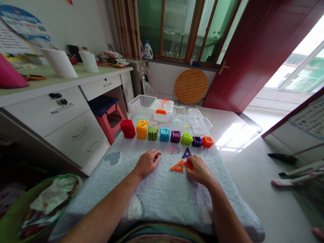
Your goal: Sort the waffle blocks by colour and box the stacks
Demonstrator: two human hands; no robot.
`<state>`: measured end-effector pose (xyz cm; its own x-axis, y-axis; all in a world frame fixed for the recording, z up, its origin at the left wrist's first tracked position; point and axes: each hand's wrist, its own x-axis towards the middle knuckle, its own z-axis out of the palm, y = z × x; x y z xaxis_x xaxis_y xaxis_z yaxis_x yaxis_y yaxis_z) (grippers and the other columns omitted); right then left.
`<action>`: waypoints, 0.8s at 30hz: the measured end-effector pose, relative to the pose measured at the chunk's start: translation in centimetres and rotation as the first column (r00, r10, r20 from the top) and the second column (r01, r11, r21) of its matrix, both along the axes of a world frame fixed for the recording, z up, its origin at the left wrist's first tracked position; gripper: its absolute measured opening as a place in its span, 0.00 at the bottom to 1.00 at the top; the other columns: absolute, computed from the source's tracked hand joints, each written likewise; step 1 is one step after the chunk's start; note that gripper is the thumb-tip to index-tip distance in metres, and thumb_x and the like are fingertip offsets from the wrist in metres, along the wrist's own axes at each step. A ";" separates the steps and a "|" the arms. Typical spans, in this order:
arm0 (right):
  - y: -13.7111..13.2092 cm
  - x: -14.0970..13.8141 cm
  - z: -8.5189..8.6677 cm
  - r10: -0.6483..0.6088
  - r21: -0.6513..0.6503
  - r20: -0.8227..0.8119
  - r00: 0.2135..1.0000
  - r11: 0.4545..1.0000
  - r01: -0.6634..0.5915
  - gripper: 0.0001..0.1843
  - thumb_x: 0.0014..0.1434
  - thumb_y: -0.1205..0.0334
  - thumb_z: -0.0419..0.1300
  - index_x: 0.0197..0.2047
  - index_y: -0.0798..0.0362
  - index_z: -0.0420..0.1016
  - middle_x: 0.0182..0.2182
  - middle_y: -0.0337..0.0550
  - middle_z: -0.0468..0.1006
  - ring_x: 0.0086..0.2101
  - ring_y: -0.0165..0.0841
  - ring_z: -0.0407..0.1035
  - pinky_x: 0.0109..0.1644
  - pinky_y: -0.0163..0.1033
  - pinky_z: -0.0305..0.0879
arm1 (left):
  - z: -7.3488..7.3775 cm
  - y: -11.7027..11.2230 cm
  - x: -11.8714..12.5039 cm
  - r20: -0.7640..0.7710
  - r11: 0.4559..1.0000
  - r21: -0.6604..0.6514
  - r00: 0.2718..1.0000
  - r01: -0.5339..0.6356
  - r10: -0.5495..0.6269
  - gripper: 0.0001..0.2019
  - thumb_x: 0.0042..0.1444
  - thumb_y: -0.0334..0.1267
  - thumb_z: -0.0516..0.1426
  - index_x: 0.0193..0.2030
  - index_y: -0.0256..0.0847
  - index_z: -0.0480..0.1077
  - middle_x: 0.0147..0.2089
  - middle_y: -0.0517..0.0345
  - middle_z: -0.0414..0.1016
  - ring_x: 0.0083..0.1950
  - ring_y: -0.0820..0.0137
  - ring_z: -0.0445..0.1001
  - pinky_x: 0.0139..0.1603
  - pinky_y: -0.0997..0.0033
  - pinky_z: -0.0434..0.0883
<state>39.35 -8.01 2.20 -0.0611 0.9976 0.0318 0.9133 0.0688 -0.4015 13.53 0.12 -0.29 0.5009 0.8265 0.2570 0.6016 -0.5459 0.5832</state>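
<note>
My right hand (198,169) is closed on an orange building piece (188,165), partly hidden by the fingers. Just left of it lies an orange triangle piece (178,166) on the table cover, and a purple triangle piece (186,153) lies a little farther off. My left hand (149,162) rests on the cover with its fingers curled; whether it holds anything is hidden. Beyond both hands, stacks of interlocking pieces stand in a row, from a red stack (128,129) and a yellow stack (142,129) at the left to an orange stack (208,141) at the right.
Behind the row stand a clear plastic bin (143,105), a white-lidded box (163,111) with an orange handle, and clear containers (198,123). A desk (63,84) flanks the table (141,209) on the left, near a red stool (111,118) and a green waste basket (78,184).
</note>
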 end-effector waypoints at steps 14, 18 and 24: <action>0.9 0.7 -1.5 -0.137 0.088 -0.382 0.914 0.979 0.183 0.12 0.54 0.61 0.52 0.40 0.52 0.70 0.24 0.35 0.70 0.25 0.30 0.65 0.32 0.35 0.59 | 0.6 -1.1 0.4 0.026 0.995 0.027 0.995 0.091 -0.092 0.09 0.54 0.31 0.57 0.43 0.39 0.72 0.38 0.55 0.72 0.38 0.69 0.72 0.40 0.70 0.69; 1.1 1.0 -1.4 -0.254 0.060 -0.507 0.824 0.943 0.328 0.12 0.54 0.58 0.52 0.39 0.52 0.71 0.21 0.35 0.73 0.23 0.31 0.66 0.30 0.35 0.59 | 0.9 -1.9 1.0 0.019 0.987 0.059 0.988 0.149 -0.151 0.10 0.54 0.32 0.58 0.44 0.39 0.72 0.41 0.53 0.73 0.42 0.66 0.71 0.45 0.66 0.70; 1.4 0.4 -1.2 -0.299 0.030 -0.615 0.729 0.916 0.401 0.16 0.58 0.47 0.54 0.35 0.51 0.70 0.14 0.32 0.68 0.16 0.28 0.61 0.23 0.33 0.54 | 1.2 -3.5 2.8 -0.058 0.956 0.113 0.963 0.269 -0.264 0.14 0.56 0.38 0.59 0.49 0.40 0.70 0.47 0.51 0.71 0.49 0.62 0.68 0.52 0.62 0.68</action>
